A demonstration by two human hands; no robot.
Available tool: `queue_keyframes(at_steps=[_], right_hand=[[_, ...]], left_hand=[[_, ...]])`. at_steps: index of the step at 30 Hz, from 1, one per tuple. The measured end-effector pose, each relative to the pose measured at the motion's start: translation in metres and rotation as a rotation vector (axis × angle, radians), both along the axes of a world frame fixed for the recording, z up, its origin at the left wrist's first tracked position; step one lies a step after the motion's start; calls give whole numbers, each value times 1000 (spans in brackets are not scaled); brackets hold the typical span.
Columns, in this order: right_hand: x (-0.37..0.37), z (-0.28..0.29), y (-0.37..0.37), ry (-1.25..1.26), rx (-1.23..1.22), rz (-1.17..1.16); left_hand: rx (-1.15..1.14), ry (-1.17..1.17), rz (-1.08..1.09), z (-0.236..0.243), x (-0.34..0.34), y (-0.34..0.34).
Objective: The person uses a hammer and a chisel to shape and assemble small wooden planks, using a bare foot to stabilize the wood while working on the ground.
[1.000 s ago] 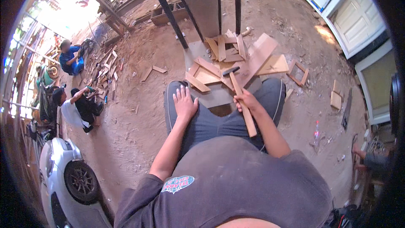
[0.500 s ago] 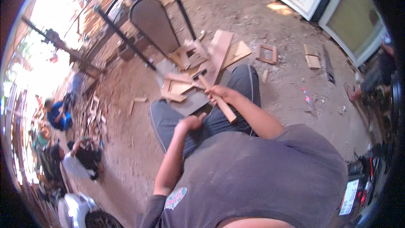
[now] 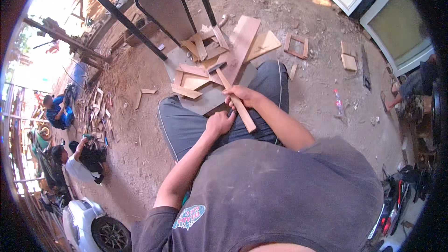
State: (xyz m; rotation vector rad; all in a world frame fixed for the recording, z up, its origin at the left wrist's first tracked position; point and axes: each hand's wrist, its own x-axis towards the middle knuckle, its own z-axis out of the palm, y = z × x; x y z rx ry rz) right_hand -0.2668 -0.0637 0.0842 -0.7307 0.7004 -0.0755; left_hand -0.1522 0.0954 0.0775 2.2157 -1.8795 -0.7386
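Observation:
My right hand (image 3: 240,95) is closed around the wooden handle of a hammer (image 3: 241,112), whose dark metal head (image 3: 217,68) rests over the wood pieces. Just left of the handle, my left hand (image 3: 220,121) is curled low between my legs; what its fingers hold, if anything, is hidden. Beyond my knees, cut boards and mitred strips (image 3: 189,77) lie piled on a grey board (image 3: 205,102), with a long pinkish plank (image 3: 242,35) among them.
A padded chair back (image 3: 161,7) with black posts stands ahead. Small wooden frames (image 3: 295,46) lie on the dirt ground. Two co-workers (image 3: 81,158) (image 3: 60,112) sit left among scraps; another (image 3: 420,79) works at right. A silver car (image 3: 81,212), plastic bottle (image 3: 338,102) and leaning doors (image 3: 396,28) surround me.
My left hand has left my left thigh, moved right and curled closer to the hammer handle. My right hand still grips the hammer. The view has swung and shifted.

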Motion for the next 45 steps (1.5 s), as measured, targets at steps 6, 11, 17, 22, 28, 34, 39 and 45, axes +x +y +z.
queue_keyframes(at_steps=[6, 11, 17, 22, 28, 34, 39, 45], right_hand=[[-17, -38, -13, 16, 63, -36], [-13, -24, -8, 52, 31, 14], [-19, -25, -12, 51, 5, 0], [-21, -18, -13, 58, 18, 26], [-17, -11, -14, 78, 82, 10], [-18, -6, -13, 33, 174, -45], [-14, -8, -12, 32, 113, -62], [-15, -8, -16, 69, 134, -65]], left_hand=[[25, 35, 135, -1, -19, -11], [-60, 19, 118, -3, -10, -7], [-138, 69, 180, 11, -14, -1], [-219, 116, 219, 0, -9, -4], [48, 133, 182, -10, -2, -7], [-208, 251, 326, 3, 3, 0], [-497, 330, 518, 6, 22, -2], [-681, 294, 600, -13, 69, -31]])
